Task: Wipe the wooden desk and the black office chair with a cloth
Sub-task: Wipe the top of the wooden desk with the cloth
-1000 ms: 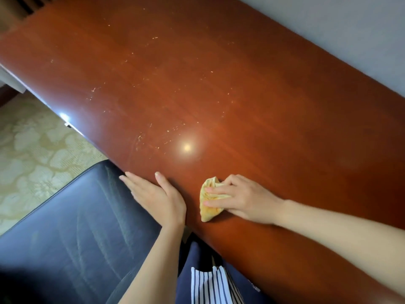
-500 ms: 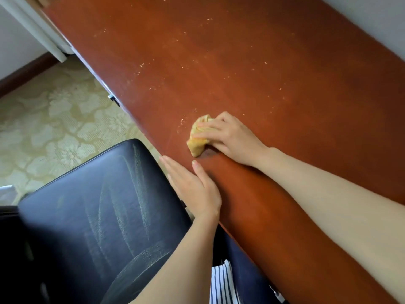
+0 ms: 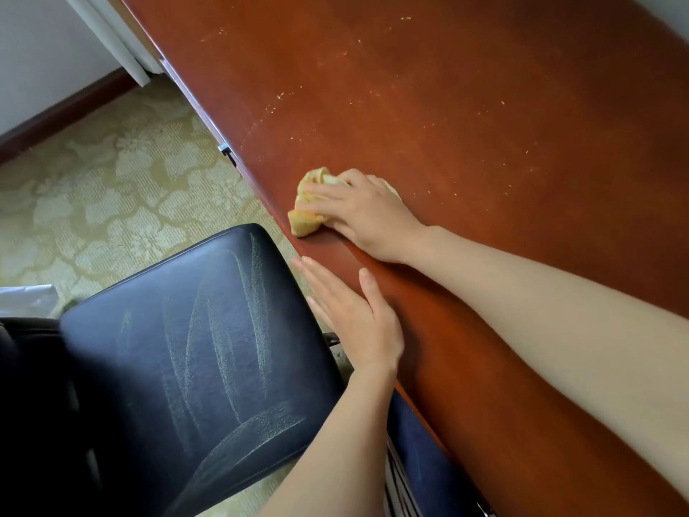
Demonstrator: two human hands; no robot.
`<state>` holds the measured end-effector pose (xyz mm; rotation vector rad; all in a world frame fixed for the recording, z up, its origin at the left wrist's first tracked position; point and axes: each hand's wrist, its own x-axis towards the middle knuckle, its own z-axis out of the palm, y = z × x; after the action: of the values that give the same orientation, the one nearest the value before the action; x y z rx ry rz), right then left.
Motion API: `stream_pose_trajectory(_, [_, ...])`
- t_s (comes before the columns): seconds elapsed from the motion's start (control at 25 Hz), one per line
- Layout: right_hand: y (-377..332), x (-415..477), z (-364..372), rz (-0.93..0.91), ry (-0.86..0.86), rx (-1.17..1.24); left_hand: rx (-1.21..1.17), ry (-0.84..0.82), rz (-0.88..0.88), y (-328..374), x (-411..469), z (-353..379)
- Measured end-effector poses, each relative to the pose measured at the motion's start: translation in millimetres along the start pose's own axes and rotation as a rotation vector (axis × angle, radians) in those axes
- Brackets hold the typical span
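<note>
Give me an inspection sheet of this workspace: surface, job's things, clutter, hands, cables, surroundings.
Surface: reddish-brown polished wooden desk, scattered with pale crumbs and specks, mostly beyond the cloth.
Job's things: crumpled yellow cloth near the desk's front edge; black leather office chair, pale streaks across its cushion.
Clutter: nothing seen on the desk besides crumbs.
Hands: right hand grips the cloth, pressing it on the desk; left hand lies flat, fingers straight, along the desk's front edge, holding nothing.
Cables: nothing seen.
Surroundings: beige floral-patterned carpet, dark wooden skirting board under a white wall, small metal drawer handle below the desk edge.
</note>
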<state>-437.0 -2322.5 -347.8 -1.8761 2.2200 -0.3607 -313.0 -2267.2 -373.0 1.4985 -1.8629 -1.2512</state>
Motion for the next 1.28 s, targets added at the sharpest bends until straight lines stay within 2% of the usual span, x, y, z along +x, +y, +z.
stream_pose_trajectory(0.12, [-4,-34,-4,-0.056,-0.041,0.025,-0.073,-0.007,-0.013,4,0,-2])
stream_pose_trajectory(0.28, [-8,-85,-12,-0.108,-0.087,0.042,-0.287,-0.04,-0.027,4,-5,-10])
stream_pose_trajectory(0.36, [-10,-113,-14,-0.122,-0.088,0.047,-0.306,-0.062,-0.011,3,-7,-15])
stream_pose_trajectory(0.56, [-20,-183,-4,-0.144,-0.056,0.001,-0.172,-0.07,0.084,3,1,-23])
stream_pose_trajectory(0.72, [-7,-180,-4,-0.15,0.021,-0.042,0.108,-0.05,0.134,13,28,-17])
stream_pose_trajectory(0.8, [12,-158,-10,-0.014,0.075,-0.055,0.275,-0.01,0.083,19,43,-8])
stream_pose_trajectory(0.96, [52,-110,-30,0.383,0.192,-0.032,0.501,0.05,0.006,23,49,4])
stream_pose_trajectory(1.08, [90,-76,-38,0.58,0.247,-0.076,0.572,0.057,-0.014,23,47,8])
stream_pose_trajectory(1.16, [113,-50,-42,0.787,0.285,-0.046,0.588,0.065,-0.027,24,48,10])
stream_pose_trajectory(1.28, [120,-14,-36,1.009,0.377,-0.009,0.597,0.065,-0.027,24,48,11])
